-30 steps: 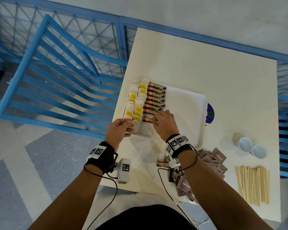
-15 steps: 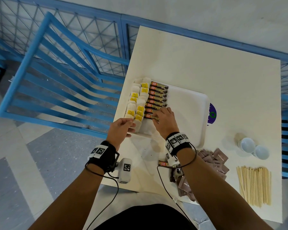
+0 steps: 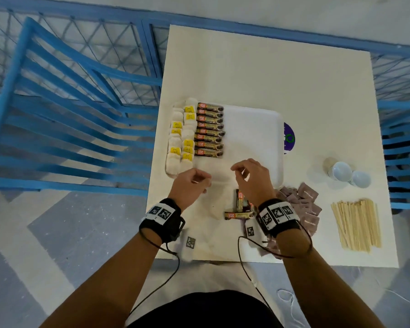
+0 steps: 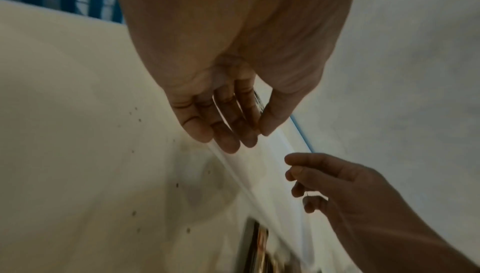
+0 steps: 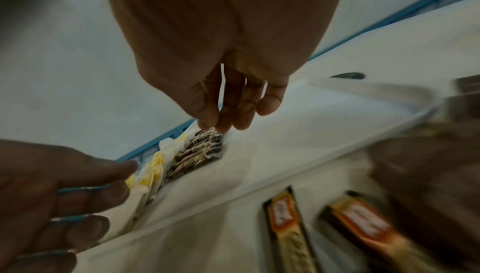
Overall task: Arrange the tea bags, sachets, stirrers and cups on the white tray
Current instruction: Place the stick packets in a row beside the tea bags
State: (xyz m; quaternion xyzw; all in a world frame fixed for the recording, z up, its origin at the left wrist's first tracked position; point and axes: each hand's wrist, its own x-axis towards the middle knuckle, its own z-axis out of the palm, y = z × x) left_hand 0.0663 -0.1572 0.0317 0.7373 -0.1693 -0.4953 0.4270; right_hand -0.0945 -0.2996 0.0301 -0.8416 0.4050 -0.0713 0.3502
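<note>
The right hand hovers over the near edge of the white rectangular plastic tray, its grip loosely curled and holding nothing. The left hand, loosely curled too, seems empty. The next things are probably the two loose brown-and-gold coffee sachets on the cream worktop, just beneath the right wrist, nearer that hand. One lies crosswise like the tray's sachet row; the other points away, needing a turn.
</note>
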